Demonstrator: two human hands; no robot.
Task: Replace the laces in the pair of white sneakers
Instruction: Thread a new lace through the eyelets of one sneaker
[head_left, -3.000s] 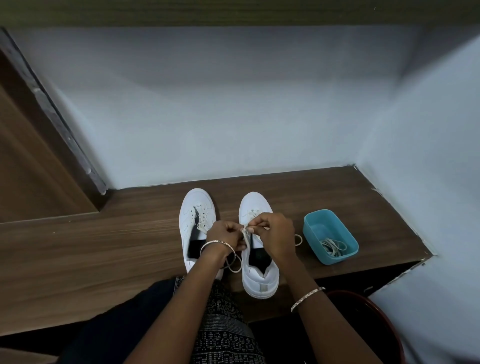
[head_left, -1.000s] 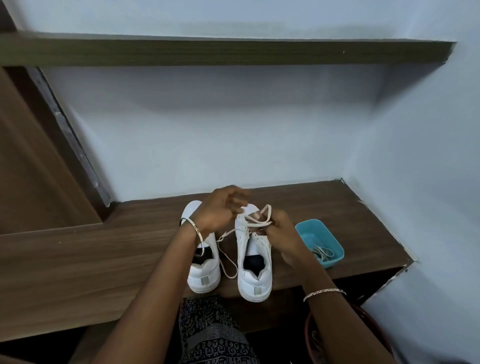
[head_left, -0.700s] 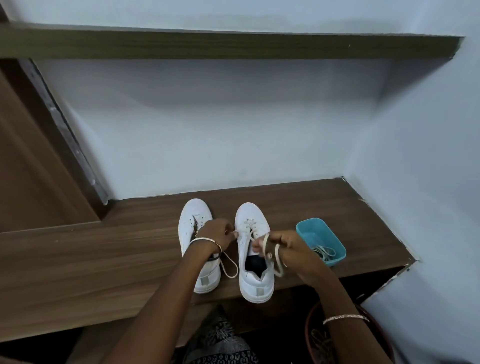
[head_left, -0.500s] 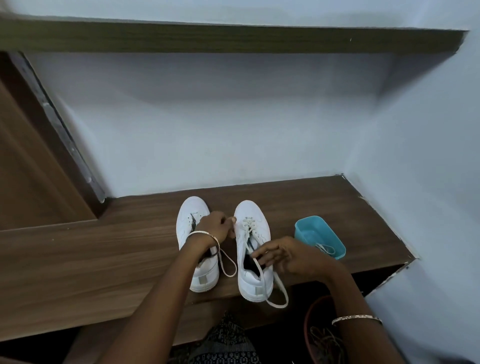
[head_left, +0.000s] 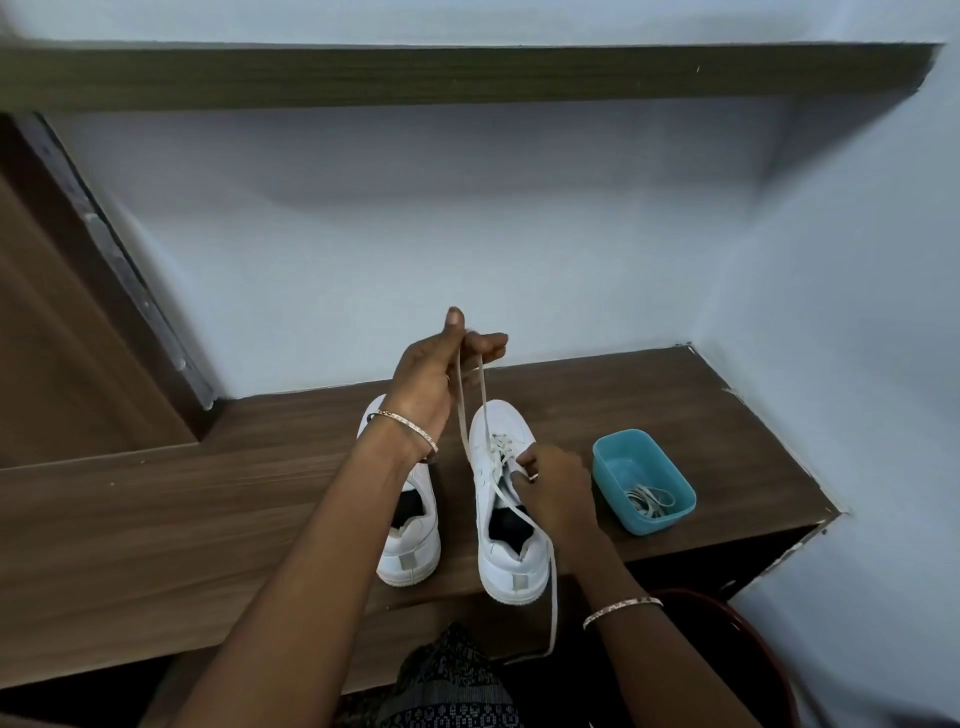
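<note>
Two white sneakers stand side by side on the wooden shelf (head_left: 156, 519), toes toward the wall. The left sneaker (head_left: 410, 540) is partly hidden by my left forearm. My left hand (head_left: 431, 374) is raised above the shoes, pinching a white lace (head_left: 460, 410) that runs taut down to the right sneaker (head_left: 506, 519). My right hand (head_left: 550, 483) rests on that sneaker's eyelets and pinches the lace there. The lace's other end trails over the heel and hangs past the shelf's front edge.
A teal plastic tub (head_left: 644, 483) holding a coil of laces sits right of the shoes. A white wall closes the back and right side. A wooden shelf board (head_left: 467, 78) runs overhead. A dark red round rim (head_left: 748, 639) shows below the shelf's right end.
My left hand has risen from the shoe's tongue, pulling the lace up taut. My right hand has moved onto the right sneaker's eyelets. The loose lace end still hangs off the front.
</note>
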